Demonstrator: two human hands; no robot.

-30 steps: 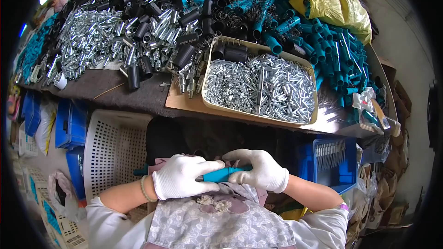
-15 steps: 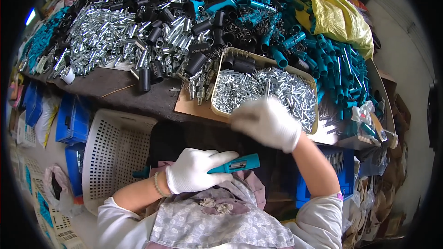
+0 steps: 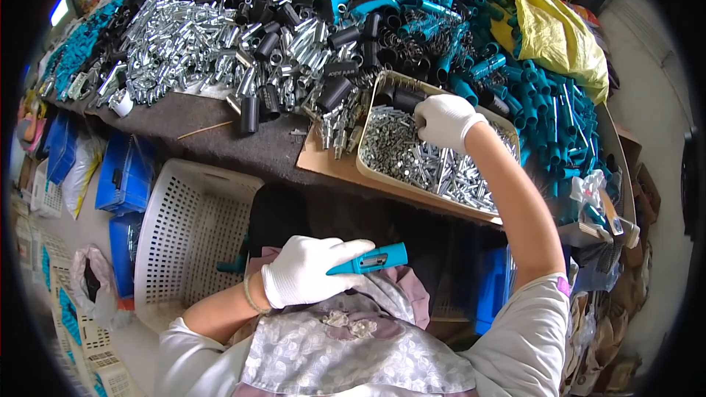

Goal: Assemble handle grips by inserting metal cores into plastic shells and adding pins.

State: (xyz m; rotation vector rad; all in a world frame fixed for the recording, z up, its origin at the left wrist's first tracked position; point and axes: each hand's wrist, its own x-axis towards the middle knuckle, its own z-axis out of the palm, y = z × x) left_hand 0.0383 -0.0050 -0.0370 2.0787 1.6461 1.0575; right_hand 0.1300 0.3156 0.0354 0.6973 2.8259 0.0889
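White gloves cover both hands. My left hand (image 3: 303,272) is closed around a teal plastic tool handle (image 3: 390,256), held above my lap with its wide end pointing right. A metal part shows in a slot along the handle's side. Over the far part of a cream tray (image 3: 364,165), my right hand (image 3: 446,122) has its fingers curled together. What they hold, if anything, is hidden. Below that hand the tray is full of small metal pins (image 3: 457,176) and shorter metal bits (image 3: 390,143). Black sleeves (image 3: 407,98) lie at the tray's far left.
Heaps of metal tubes (image 3: 176,37), black sleeves and teal handles (image 3: 548,117) cover the table. A yellow sack (image 3: 562,40) lies at the back right. Left of my lap stands a white perforated basket (image 3: 165,250), with blue bins (image 3: 125,173) beyond it.
My right hand has moved away from me, from the tray's near edge to over its far part. My left hand still holds the teal handle in nearly the same place.
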